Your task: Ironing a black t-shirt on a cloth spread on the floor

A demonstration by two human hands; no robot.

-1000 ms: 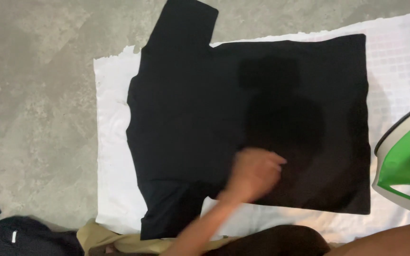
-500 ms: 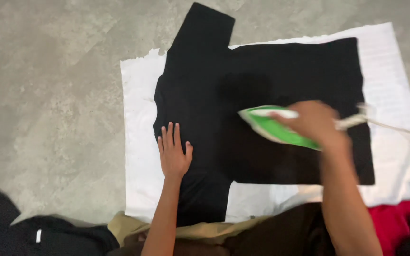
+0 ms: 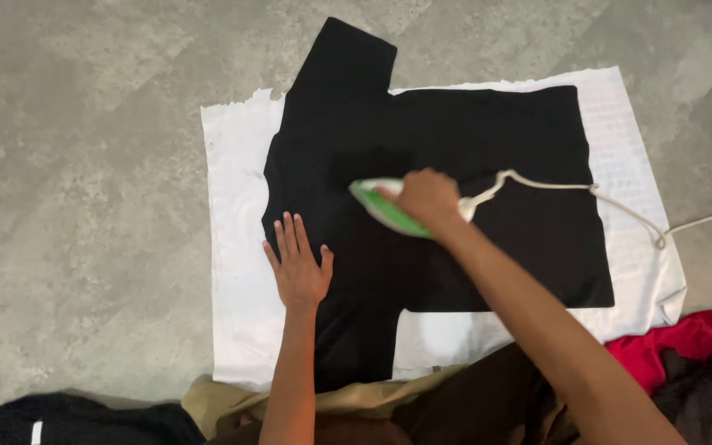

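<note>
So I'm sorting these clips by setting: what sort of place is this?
Probably a home floor used for ironing: bare mottled stone floor, white cloth spread under a black T-shirt, more clothes piled nearby.

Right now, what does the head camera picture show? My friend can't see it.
A person's right hand holds a green and white iron on a black T-shirt. The left hand lies flat on the shirt near its edge. The shirt is spread over a white cloth on a grey floor.
</note>
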